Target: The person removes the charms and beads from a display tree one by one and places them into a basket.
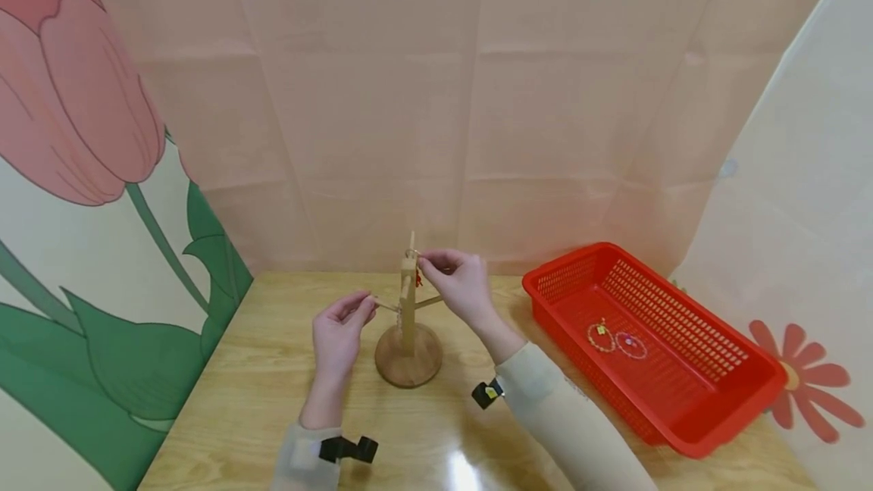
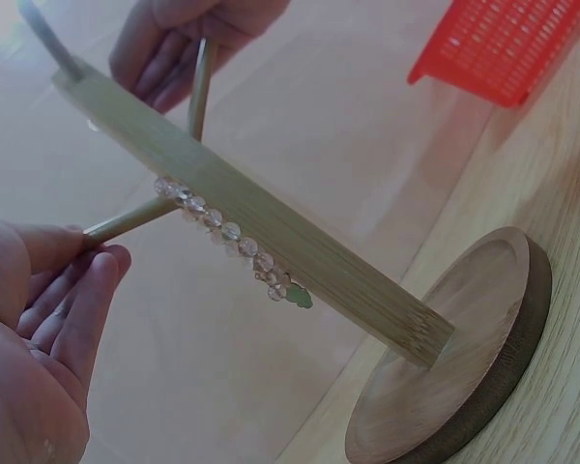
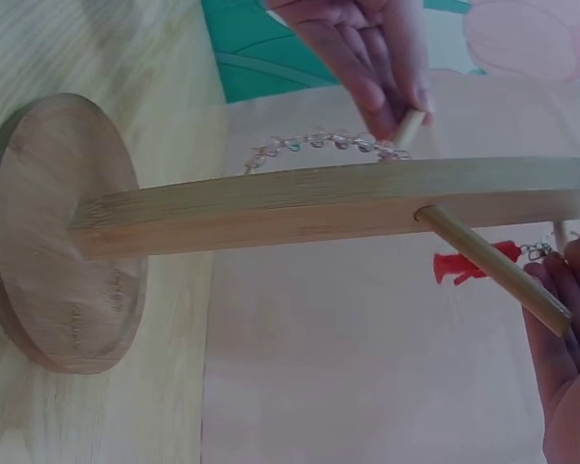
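Note:
A wooden stand (image 1: 408, 317) with a round base (image 1: 408, 358) and several pegs stands upright on the table. My left hand (image 1: 341, 328) pinches the tip of a side peg (image 2: 126, 224) between thumb and fingers. A bracelet of clear beads (image 2: 230, 232) with a green charm hangs from that peg, against the post. Near the stand's top, my right hand (image 1: 460, 283) pinches a bracelet with a red charm (image 3: 474, 263); its thin loop lies at an upper peg. How far the loop is over the peg cannot be made out. Another side peg (image 3: 498, 271) points toward the right hand.
To the right, a red plastic basket (image 1: 655, 430) holds a yellowish bracelet (image 1: 601, 338) and a pink-purple bracelet (image 1: 631, 345). Behind the wooden table (image 1: 225, 415) hangs a pinkish cloth (image 1: 368, 112). Printed flowers flank it.

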A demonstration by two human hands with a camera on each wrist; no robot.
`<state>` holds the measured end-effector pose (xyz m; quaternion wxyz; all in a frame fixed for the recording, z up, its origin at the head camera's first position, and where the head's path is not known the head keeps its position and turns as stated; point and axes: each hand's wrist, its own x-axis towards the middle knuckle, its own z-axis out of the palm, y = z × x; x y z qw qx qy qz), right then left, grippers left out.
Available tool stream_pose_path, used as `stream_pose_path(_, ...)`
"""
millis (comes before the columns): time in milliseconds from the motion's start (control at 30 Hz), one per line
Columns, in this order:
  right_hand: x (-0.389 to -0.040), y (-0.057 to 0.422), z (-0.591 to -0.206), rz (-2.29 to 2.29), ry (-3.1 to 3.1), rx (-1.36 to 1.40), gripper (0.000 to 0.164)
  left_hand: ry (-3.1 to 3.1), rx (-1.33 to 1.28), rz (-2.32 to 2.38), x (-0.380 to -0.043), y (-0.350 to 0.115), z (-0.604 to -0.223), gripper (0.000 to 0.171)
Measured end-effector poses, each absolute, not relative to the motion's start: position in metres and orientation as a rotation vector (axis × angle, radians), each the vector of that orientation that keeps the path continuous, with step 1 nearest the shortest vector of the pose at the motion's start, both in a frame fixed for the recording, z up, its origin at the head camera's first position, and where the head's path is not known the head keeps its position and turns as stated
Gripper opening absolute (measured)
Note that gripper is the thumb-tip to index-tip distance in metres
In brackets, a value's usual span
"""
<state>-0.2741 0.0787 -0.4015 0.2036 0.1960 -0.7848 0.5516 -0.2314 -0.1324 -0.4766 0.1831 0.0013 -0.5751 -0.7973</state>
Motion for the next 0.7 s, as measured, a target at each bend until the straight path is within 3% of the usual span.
stream_pose_path(700,-0.2788,0.0698,-0.4044,1.500,-2.133,0.505,0.008,-1.608,0.013,-2.265,-0.2307,-0.1323,-0.4740,0.018)
